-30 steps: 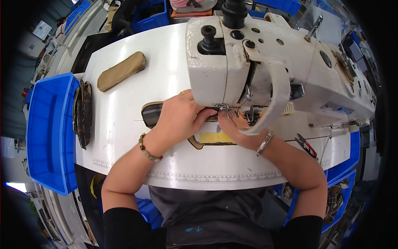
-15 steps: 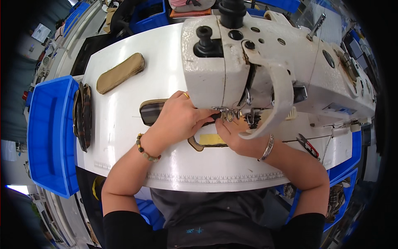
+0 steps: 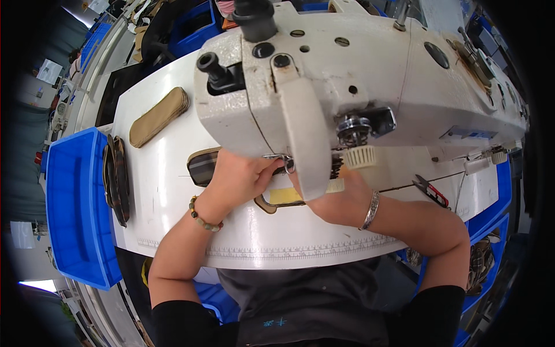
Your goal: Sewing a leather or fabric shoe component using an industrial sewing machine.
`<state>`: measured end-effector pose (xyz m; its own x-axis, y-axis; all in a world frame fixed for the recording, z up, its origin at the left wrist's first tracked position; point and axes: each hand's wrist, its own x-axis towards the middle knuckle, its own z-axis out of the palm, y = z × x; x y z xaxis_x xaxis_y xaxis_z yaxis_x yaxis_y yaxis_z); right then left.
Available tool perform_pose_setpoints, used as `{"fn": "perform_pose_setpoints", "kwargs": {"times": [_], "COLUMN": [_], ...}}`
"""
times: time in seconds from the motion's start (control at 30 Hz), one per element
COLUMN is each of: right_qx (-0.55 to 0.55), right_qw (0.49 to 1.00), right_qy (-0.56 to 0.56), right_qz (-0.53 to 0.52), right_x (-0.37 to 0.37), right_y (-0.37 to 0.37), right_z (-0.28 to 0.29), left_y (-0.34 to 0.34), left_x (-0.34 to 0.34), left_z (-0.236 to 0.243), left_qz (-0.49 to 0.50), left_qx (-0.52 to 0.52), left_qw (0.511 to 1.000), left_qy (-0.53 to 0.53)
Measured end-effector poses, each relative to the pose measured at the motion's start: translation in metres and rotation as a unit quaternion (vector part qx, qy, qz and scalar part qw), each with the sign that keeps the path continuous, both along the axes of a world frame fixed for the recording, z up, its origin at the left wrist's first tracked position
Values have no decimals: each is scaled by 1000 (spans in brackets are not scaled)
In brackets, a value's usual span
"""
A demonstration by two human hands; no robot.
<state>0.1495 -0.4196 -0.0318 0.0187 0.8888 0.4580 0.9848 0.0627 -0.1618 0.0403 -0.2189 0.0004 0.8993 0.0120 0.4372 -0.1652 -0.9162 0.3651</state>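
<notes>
Head view: the left hand [image 3: 243, 176] is bent over a dark plaid fabric piece [image 3: 202, 168], thumb and forefinger drawn close together at its right part; whether cloth is pinched between them cannot be told. The right hand [image 3: 341, 199] is partly covered by the white sewing machine [image 3: 231, 115], so its fingertips' grip cannot be told either. The plaid piece lies flat beneath the left hand, its rounded end showing on the left. It is judged light, soft and easily creased, with a firmer tan-edged border; hold is best taken along that border, well apart from the metal parts under the machine head. A yellow strip [image 3: 283, 195] lies just nearer, between the hands; whether it is joined to the plaid cannot be told.

Farther out, movement is bounded on the right by red-handled snips [image 3: 430, 191] and at the far left by a tan stack [image 3: 159, 117]. Open room is left along the near side of the white table [image 3: 162, 196], toward its ruled edge. Folded plaid pieces [image 3: 117, 179] and a blue bin [image 3: 81, 202] stand at the left.
</notes>
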Motion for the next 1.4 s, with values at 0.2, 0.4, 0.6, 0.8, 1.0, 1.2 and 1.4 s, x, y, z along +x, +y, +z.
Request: {"fn": "perform_pose_setpoints", "kwargs": {"times": [0.2, 0.4, 0.6, 0.8, 1.0, 1.2, 1.4], "right_qx": [-14, -28, -11, -40, 12, -18, -88], "right_qw": [998, 999, 998, 999, 999, 999, 988], "right_qy": [57, 43, 60, 29, 45, 30, 108], "right_qz": [-8, -12, 4, 9, -24, -32, -60], "right_x": [-3, -4, -1, -1, 1, 1, 2], "right_y": [7, 8, 7, 2, 2, 0, 2], "right_z": [2, 1, 2, 9, 4, 16, 14], "left_y": [1, -3, -10, -11, -9, -11, -12], "left_x": [-2, -2, 0, -1, -2, -1, 2], "left_z": [-3, 3, 5, 9, 8, 10, 13], "left_qz": [-11, 7, 14, 16, 21, 40, 74], "left_qx": [38, 107, 86, 79, 85, 52, 80], "left_qw": [999, 994, 996, 996, 996, 998, 994], "left_qy": [-20, -7, -31, -22, -10, 8, 18]}}
